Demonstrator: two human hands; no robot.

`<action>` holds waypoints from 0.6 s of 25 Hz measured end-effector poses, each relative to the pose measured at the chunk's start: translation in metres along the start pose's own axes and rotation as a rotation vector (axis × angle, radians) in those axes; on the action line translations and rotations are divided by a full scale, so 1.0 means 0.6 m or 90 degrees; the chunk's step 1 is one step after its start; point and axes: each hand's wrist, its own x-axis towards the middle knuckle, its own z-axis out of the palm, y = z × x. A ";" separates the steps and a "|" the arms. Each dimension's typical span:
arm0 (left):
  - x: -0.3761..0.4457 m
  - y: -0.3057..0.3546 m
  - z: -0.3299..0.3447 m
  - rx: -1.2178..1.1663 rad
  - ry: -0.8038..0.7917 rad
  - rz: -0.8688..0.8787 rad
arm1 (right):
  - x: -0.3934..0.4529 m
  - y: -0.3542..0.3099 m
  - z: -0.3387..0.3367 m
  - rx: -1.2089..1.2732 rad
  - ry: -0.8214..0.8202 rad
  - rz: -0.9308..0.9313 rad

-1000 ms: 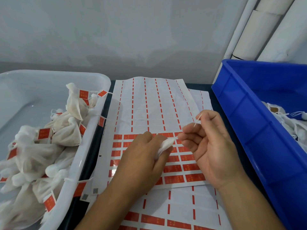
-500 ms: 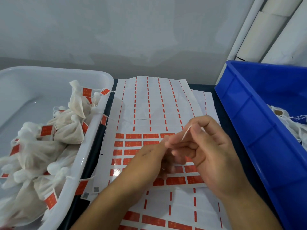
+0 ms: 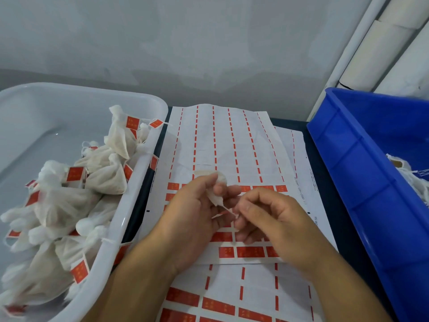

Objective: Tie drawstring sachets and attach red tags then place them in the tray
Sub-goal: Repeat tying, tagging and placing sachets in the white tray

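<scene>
Matt cloth sachets (image 3: 106, 177), glossy plastic tray (image 3: 130, 205), seemingly slick paper label sheet (image 3: 220, 140).

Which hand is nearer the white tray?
Left. The left hand holds the sachet over the tag sheet, just right of the white tray; the right hand sits farther right, pinching the drawstring.
</scene>
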 end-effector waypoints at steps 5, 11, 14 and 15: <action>0.009 -0.006 0.024 0.362 0.103 -0.072 | 0.007 0.008 -0.018 0.096 0.144 0.093; -0.011 -0.024 0.012 0.690 0.001 0.086 | -0.002 0.002 -0.019 -0.148 0.170 -0.139; -0.003 -0.034 0.013 0.757 0.011 0.191 | -0.008 0.007 -0.014 -0.260 0.131 -0.249; -0.006 -0.036 0.012 0.772 0.002 0.227 | -0.008 0.008 -0.012 -0.276 0.120 -0.261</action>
